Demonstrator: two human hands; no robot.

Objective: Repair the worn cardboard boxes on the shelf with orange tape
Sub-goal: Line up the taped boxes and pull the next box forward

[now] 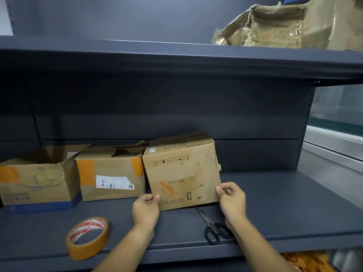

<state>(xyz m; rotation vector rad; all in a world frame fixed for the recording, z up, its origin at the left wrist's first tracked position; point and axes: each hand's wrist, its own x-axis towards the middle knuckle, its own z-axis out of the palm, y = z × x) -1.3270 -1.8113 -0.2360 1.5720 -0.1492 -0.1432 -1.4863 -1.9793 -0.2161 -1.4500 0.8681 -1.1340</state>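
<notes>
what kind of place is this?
Likely a stockroom or shop storage aisle: dark metal shelving with slotted uprights, worn cardboard boxes on it with shipping labels, and a crumpled box on the shelf above. Tape roll and scissors lie in front.

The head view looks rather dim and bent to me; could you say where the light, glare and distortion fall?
Head view: dim, even light; the shelf recess is darkest at the back. Glare sits on the crumpled taped box above. The wide lens bows the shelf edges. The tape roll and left box look soft near the edge.
</notes>
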